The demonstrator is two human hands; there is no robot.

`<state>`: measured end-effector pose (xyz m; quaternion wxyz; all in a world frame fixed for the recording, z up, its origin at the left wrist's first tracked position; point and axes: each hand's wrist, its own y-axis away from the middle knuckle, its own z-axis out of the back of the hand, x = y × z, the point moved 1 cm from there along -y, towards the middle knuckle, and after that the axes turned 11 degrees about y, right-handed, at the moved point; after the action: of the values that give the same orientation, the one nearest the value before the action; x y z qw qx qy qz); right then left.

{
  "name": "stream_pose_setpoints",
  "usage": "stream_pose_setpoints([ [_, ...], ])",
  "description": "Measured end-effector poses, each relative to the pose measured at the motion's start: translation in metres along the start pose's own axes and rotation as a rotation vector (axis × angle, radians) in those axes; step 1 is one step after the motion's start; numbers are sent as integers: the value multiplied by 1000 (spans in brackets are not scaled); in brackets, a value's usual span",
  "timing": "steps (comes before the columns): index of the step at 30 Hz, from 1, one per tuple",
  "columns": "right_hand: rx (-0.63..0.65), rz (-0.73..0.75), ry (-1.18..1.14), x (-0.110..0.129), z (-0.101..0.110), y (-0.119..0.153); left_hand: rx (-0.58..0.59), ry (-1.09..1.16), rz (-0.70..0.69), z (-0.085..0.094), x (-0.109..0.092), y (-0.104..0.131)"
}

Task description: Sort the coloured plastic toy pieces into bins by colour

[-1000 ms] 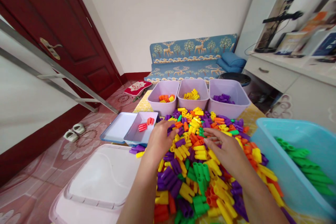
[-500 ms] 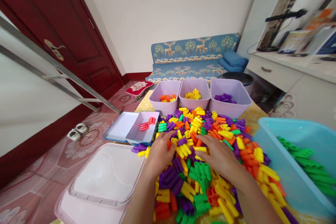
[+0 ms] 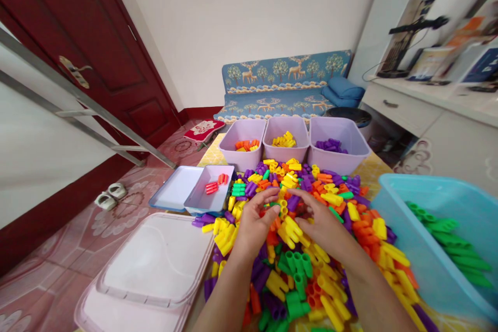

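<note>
Pale lid (image 3: 148,259): lies flat left of the pile.
Small box (image 3: 204,203): holds a few red pieces (image 3: 211,188) and stands open just beyond the lid.
Left bin (image 3: 241,160): orange and yellow pieces (image 3: 247,145) inside.
Left hand (image 3: 254,220): over the pile, fingers curved and thumb apart, a moderate gap between them; whether a piece is touched or held cannot be told.
Middle bin (image 3: 286,154): yellow pieces (image 3: 284,140) inside.
Mixed pile (image 3: 290,232): yellow, purple, orange and green tubes heaped on the counter (image 3: 211,151) below both hands. The step in hand looks like picking among these; the next move seems to call for fingers closing on one piece without dragging its neighbours.
Right hand (image 3: 324,223): faces the left, thumb and fingers well parted, a purple piece (image 3: 293,202) near the fingertips; contact is unclear.
Right bin (image 3: 330,164): purple pieces (image 3: 330,146) inside.
Turquoise tub (image 3: 408,254): green pieces (image 3: 447,225) inside.
</note>
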<state>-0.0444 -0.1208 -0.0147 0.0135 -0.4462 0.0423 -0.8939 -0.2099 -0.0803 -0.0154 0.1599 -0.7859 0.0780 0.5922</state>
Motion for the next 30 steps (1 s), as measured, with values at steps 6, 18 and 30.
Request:
stream_pose_setpoints([
  [6,-96,1,-337,-4,10,-1,-191,521,147,-21,15,-11],
  [18,-297,37,616,-18,25,-2,-124,-814,-246,6,-10,-41],
  [30,-160,88,757,-12,6,-3,52,-1323,29,5,8,-54],
])
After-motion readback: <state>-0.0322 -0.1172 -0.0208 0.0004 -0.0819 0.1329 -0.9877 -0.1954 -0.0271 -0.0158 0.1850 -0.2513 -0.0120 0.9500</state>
